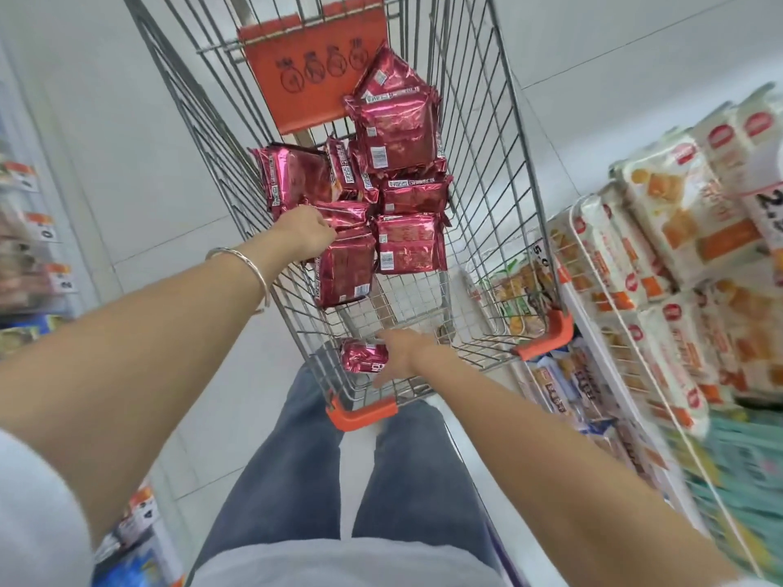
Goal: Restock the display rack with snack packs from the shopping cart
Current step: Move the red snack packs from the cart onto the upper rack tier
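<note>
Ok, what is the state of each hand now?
Left hand: pinches a red pack.
Right hand: at the near pack; grip cannot be told.

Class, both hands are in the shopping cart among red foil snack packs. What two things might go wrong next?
1. The left hand grips a snack pack beside the stacked packs; tugging it out may topple them.
2. The right hand, open, reaches the lone pack at the near end of the shopping cart; a loose one-handed grab might drop it.

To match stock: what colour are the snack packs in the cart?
The snack packs are shiny magenta-red foil; head view.
</note>
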`<state>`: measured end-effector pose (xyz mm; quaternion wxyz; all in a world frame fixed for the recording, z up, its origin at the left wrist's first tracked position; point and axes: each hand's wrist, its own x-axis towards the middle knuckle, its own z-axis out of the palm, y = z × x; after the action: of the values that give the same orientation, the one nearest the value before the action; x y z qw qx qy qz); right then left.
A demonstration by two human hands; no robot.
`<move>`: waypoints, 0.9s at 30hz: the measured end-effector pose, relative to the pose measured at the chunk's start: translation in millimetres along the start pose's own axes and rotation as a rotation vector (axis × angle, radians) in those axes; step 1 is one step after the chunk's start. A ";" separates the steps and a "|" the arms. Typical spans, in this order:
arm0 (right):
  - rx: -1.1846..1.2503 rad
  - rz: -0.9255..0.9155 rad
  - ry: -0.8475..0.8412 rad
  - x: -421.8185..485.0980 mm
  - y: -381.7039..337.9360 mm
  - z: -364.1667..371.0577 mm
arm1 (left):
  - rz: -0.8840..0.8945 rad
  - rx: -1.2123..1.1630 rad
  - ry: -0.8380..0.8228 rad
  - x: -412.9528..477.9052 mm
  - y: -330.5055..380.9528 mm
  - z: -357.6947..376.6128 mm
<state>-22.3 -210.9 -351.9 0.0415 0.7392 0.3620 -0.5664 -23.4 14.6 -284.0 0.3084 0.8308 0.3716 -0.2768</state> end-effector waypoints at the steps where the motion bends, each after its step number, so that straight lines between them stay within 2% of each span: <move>1: -0.047 -0.028 0.024 8.7 -3.0 6.2 | 0.002 -0.018 -0.003 0.8 1.0 -0.6; 3: -0.011 -0.034 0.103 14.4 -5.3 5.9 | 0.009 -0.046 0.003 -0.7 4.0 -4.2; 4: 0.115 -0.023 0.167 14.2 -1.3 -2.2 | 0.001 -0.069 0.010 -0.3 4.3 -6.5; 6: 0.518 0.019 0.343 3.7 9.8 -29.4 | -0.048 -0.167 0.013 1.3 3.2 -11.0; 8: 0.925 0.103 0.417 -1.8 31.3 -60.9 | -0.119 -0.338 0.020 6.5 2.5 -15.0; 10: 1.199 0.170 0.426 -13.7 46.3 -87.2 | -0.196 -0.550 0.028 10.1 3.0 -17.1; 12: 1.366 0.166 0.403 -21.2 55.0 -102.0 | -0.223 -0.672 -0.026 7.1 8.2 -16.6; 18: 1.547 -0.133 0.222 -33.3 42.2 -125.5 | -0.181 -0.944 -0.335 -4.0 32.2 -9.5; 19: 1.539 -0.174 0.180 -32.7 38.0 -127.9 | -0.196 -0.958 -0.325 -3.2 34.1 -7.6; 20: 1.523 -0.201 0.151 -30.1 35.8 -129.8 | -0.201 -0.987 -0.269 -2.5 36.0 -6.1; 22: 1.480 -0.165 0.194 -23.2 37.8 -133.3 | -0.216 -1.032 -0.043 2.0 34.2 -4.2; 25: 1.423 0.070 0.404 -8.6 55.8 -135.8 | -0.252 -1.008 0.315 8.8 25.0 -6.7; 27: 1.390 0.175 0.438 0.6 65.1 -135.0 | -0.265 -1.009 0.423 11.7 20.1 -8.4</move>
<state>124.6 -194.8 -327.2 -0.4654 0.7173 -0.1412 -0.4989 1.1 15.2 -280.4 0.5490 0.5637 0.6130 0.0715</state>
